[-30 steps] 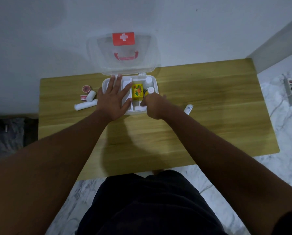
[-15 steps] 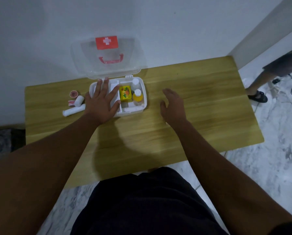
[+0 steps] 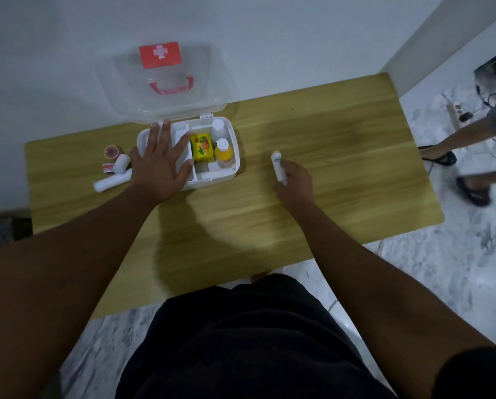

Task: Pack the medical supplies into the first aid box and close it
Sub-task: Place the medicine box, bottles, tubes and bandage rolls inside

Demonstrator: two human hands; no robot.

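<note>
The white first aid box [image 3: 233,145] stands on the wooden table [image 3: 341,133], its clear lid [image 3: 160,82] with a red cross propped open against the wall. Inside are a yellow packet [image 3: 202,146], an orange bottle [image 3: 223,154] and a white bottle [image 3: 218,125]. My left hand [image 3: 159,165] lies flat, fingers spread, on the box's left half. To the right of the box, my right hand [image 3: 295,182] grips a white tube [image 3: 278,165] just above the table. White bandage rolls [image 3: 113,181] and tape rolls [image 3: 112,151] lie left of the box.
The table backs onto a white wall. A second person's legs in dark sandals [image 3: 468,180] stand on the marble floor at the right, near a power strip [image 3: 458,110] and cables. My dark shorts [image 3: 241,341] fill the foreground.
My right hand left the box, swung right across the table and closed on the white tube. My left hand stayed on the box. The other person's legs came nearer.
</note>
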